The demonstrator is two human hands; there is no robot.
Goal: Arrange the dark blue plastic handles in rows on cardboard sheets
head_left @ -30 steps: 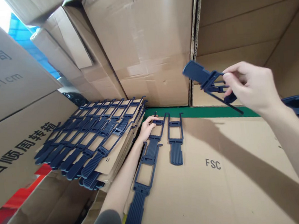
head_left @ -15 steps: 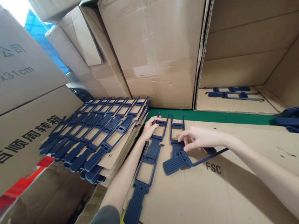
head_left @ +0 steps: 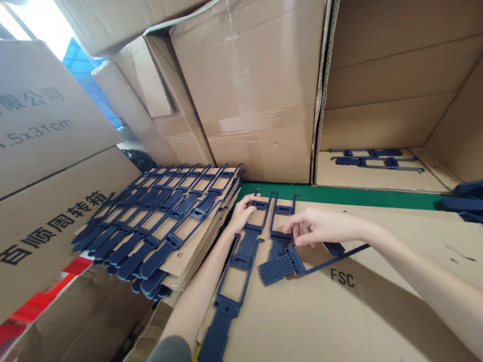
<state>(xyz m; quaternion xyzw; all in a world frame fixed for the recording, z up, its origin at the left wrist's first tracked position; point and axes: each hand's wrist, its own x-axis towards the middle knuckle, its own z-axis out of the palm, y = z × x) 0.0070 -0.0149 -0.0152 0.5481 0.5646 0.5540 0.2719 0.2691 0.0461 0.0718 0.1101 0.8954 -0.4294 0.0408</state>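
My left hand (head_left: 244,212) is closed at the far end of a dark blue plastic frame piece (head_left: 249,240), thumb and finger against its corner. That piece lies flat on the cardboard sheet, its near end beside a similar blue piece (head_left: 216,337). My right hand (head_left: 320,226) hovers over two more pieces, with its fingers bent and a gap between thumb and forefinger. One of these, an upright frame piece (head_left: 282,210), lies partly under a slanted blue piece (head_left: 278,267). The right hand covers part of both, and whether it touches them is hard to see.
Left of my forearm stands a cardboard stack (head_left: 185,260) covered with rows of blue pieces (head_left: 150,212). An open carton (head_left: 411,79) at back right holds a few pieces. More pieces pile up (head_left: 482,197) at right. Tall cartons (head_left: 253,89) wall off the back.
The camera view has shifted slightly. My right hand's fingers have drawn a little closer together over the pieces; my left hand stays at the same piece's far end.
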